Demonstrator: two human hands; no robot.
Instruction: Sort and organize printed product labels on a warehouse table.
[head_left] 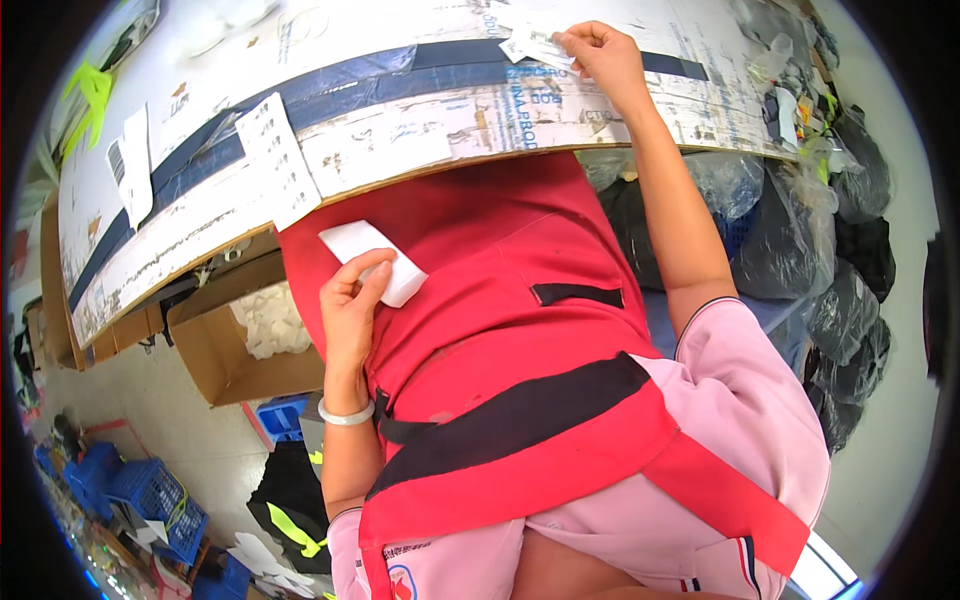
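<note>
My left hand (348, 298), with a white bangle (346, 414) on its wrist, is in front of my red apron (480, 250). Its thumb and fingers close on a folded white strip (372, 250) that looks like paper or labels. Out over the table (420, 125), my right hand (606, 62) pinches the edge of some small white printed slips (533, 45). How many slips lie there cannot be made out. A long printed white sheet (278, 160) hangs a little over the table's near edge. Farther left lies another white strip with a barcode (131, 165).
Dark tape (330, 85) crosses the worn white tabletop. Below its left side is a cardboard box (215, 345) with pale pieces inside. Blue crates (165, 505) stand at lower left. Black and clear plastic bags (790, 240) pile up on the right, with clutter at the table's right end.
</note>
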